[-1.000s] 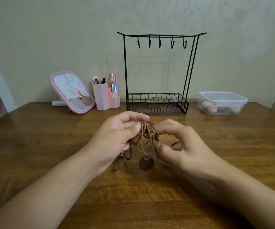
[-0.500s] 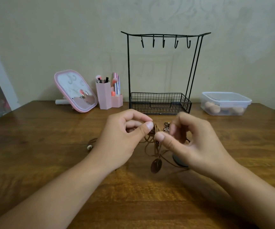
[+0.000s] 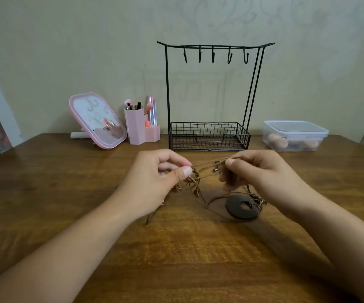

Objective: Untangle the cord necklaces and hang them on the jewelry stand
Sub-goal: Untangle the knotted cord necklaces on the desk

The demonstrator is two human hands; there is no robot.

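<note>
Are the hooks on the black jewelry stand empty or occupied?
Empty. All five hooks on the jewelry stand are bare; both hands hold the cord necklaces.

One camera on the person's head looks forward and down, close over the bench [image 3: 45, 193], facing the wall.

The cord necklaces [image 3: 198, 184] are a tangle of thin tan-brown cords at the middle of the frame, a few strands pulled taut and level, the rest drooping in loops to the wood below. A dark ring pendant [image 3: 241, 207] lies flat, right of centre. The jewelry stand [image 3: 215, 95], black wire, stands upright at upper centre; its five hooks are bare above a mesh basket base.
</note>
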